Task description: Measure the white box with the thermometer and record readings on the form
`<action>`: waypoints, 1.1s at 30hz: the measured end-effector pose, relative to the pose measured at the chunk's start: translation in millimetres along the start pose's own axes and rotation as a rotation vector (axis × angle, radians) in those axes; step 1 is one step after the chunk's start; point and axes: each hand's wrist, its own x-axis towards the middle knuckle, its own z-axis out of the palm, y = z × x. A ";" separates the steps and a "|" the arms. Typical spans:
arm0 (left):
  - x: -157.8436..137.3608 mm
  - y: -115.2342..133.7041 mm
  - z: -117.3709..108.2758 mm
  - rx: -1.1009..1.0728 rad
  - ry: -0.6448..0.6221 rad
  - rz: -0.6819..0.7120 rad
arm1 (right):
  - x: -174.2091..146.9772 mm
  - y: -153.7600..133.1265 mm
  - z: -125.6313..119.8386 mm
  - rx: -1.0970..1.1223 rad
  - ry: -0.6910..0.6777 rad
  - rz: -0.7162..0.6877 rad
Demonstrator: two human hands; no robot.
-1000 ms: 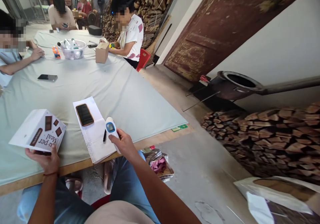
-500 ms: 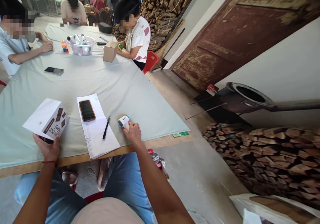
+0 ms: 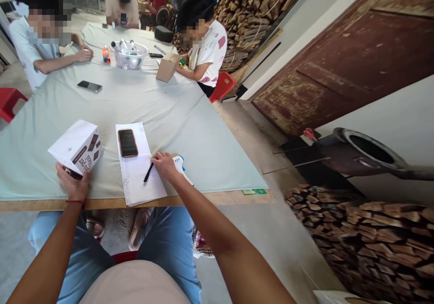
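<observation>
Pen (image 3: 148, 173): slanted over paper (image 3: 134, 177), upper end at right hand (image 3: 165, 165).
Right fingers: bent, close together; whether they pinch it, I cannot tell.
Left hand (image 3: 75, 188): thumb and fingers clamped on tilted box (image 3: 75, 142).
Hidden: thermometer (image 3: 178, 161), partly behind right hand.

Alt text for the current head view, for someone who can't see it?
A person's left hand holds a printed white box at a cloth-covered table; the right hand is at one end of a black pen over white paper. A phone lies on the paper, and a white device lies beside that hand. Other people sit farther along.
</observation>
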 end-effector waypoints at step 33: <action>-94.2 46.2 29.1 0.427 -0.664 0.714 | -41.4 -102.5 61.2 0.997 0.248 0.348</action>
